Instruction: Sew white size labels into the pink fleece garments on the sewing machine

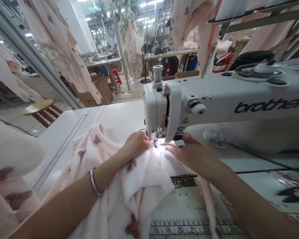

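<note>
A white sewing machine (161, 109) stands before me, its lit needle area above pale pink fleece fabric (149, 172) with brown printed figures. My left hand (137, 143), a silver bangle at the wrist, is closed on the fabric's edge just left of the presser foot (155, 143). On the other side, my right hand (186, 151) reaches under the machine arm, fingertips close to the foot and closed on a narrow pink fabric strip (208, 202) that trails down toward me. The right fingertips are partly hidden by glare and machine parts. The fabric drapes over the table's front left.
A printed ruler scale (189, 229) runs along the front edge. A clear round bobbin case (215, 137) lies under the machine arm. Pink garments (57, 46) hang at the left. Behind are a wooden stool (38, 107), a cardboard box (99, 89) and other sewing tables.
</note>
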`<action>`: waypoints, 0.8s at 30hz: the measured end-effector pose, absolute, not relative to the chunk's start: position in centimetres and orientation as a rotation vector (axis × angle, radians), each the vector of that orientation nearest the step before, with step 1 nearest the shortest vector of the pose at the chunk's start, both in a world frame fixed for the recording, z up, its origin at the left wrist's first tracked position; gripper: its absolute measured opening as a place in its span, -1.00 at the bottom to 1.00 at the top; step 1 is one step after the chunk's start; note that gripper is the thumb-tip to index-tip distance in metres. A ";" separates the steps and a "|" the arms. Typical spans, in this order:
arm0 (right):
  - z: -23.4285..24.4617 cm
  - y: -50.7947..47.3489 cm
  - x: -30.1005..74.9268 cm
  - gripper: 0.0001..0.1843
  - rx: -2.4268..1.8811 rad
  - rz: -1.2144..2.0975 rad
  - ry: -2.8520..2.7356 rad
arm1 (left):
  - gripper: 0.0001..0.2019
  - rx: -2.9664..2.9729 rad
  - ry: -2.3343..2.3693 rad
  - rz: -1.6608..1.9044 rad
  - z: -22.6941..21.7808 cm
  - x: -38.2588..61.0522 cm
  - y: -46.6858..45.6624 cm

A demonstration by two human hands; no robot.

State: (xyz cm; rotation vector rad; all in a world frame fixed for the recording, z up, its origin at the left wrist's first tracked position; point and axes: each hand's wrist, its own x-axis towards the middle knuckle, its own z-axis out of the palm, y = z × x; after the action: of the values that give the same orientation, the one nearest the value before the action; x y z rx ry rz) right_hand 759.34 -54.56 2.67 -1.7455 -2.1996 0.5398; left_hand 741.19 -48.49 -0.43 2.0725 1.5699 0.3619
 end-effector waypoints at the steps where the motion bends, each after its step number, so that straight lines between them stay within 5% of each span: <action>1: 2.4 -55.7 759.2 -0.76 -1.770 0.399 -2.226 | -0.82 2.072 1.575 0.359 -0.5 741.2 -48.5; 6: -0.3 -58.9 758.1 -0.40 -1.290 -0.292 -2.465 | -0.82 2.054 1.588 0.337 -0.8 741.3 -48.5; 14: -1.1 -58.2 757.5 -0.67 -1.013 -0.213 -2.551 | -0.82 2.046 1.646 0.304 -0.4 741.6 -48.8; 24: -1.1 -58.7 759.6 -0.66 -1.113 0.058 -2.462 | -0.85 2.116 1.718 0.378 -1.7 741.6 -49.8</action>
State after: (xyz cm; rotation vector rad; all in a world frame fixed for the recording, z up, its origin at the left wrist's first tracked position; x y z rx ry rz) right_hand 759.59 -58.71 -1.08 -1.1128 -2.4617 0.0583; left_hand 741.56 -49.77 -1.70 2.1161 1.7178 0.3783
